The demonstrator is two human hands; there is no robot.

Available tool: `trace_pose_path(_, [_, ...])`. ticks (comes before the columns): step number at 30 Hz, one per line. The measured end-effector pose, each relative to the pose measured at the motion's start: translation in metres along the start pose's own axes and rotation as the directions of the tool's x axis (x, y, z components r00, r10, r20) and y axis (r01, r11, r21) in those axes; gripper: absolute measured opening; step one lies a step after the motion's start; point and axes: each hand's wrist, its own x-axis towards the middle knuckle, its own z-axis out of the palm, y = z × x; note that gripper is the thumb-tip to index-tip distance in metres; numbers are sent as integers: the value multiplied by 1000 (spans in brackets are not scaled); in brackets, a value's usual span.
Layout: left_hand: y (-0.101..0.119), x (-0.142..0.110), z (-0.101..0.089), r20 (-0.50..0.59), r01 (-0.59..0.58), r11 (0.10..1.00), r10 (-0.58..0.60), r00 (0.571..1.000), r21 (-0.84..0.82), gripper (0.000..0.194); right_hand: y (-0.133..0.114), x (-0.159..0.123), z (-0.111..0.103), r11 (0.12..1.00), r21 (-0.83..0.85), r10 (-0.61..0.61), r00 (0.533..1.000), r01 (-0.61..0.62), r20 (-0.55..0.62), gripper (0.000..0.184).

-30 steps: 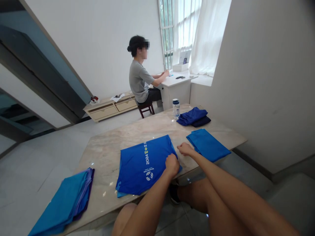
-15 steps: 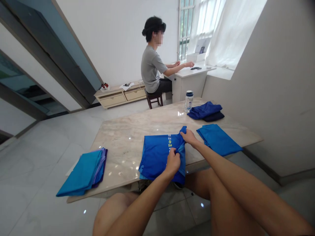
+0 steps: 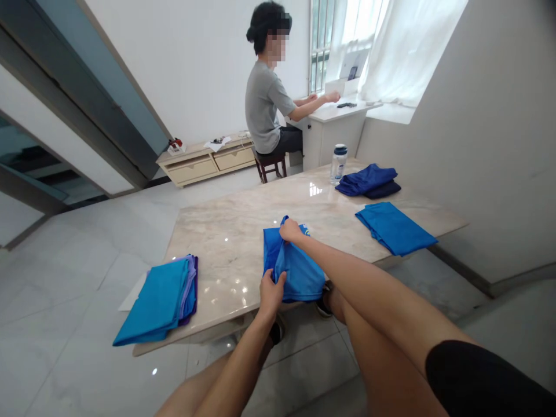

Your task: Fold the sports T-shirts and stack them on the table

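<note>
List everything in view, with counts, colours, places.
marble table: 1, cream, centre
blue T-shirt: 1, bright blue, bunched at table's near edge
folded clothes stack: 1, teal to purple, table's near left
folded shirt: 1, bright blue, table's right
clothes pile: 1, dark blue and navy, table's far right
water bottle: 1, transparent, dark cap, table's far end
seated person: 1, grey shirt, at desk
stool: 1, dark brown, under seated person
desk: 1, white, by window
drawer cabinet: 1, cream, far wall
curtain: 1, white, window
left hand: 1, on T-shirt's lower edge
right hand: 1, at T-shirt's top
</note>
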Motion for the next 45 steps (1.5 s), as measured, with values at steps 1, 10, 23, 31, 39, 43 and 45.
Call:
trace_pose_path(1, [-3, 4, -4, 4, 2, 999, -2, 1000, 45, 45, -3, 1, 5, 1000, -14, 0, 1000, 0, -9, 30])
trace_pose_path(10, [-17, 12, -25, 101, -81, 962, 57, 993, 260, 33, -14, 5, 20, 991, -123, -64, 998, 61, -22, 28])
trace_pose_path(23, [-24, 5, -60, 113, -42, 831, -25, 993, 555, 46, 48, 15, -32, 887, -406, -241, 971, 218, -4, 34])
trace_pose_path(31, [-10, 6, -61, 131, -74, 702, -27, 991, 708, 49, 90, 19, -35, 768, -544, -336, 936, 338, 107, 58])
trace_pose_path(39, [3, -4, -62, 188, -158, 555, 2, 982, 816, 46, 70, 21, -31, 765, -585, -279, 957, 270, 77, 27])
trace_pose_path(43, [-2, -12, -71, 237, -178, 554, -36, 971, 813, 42, 68, 21, -36, 782, -580, -228, 971, 229, 76, 21])
trace_pose_path(45, [-7, -15, -76, 242, -186, 558, -26, 970, 809, 43, 68, 22, -40, 791, -581, -209, 977, 193, 41, 24])
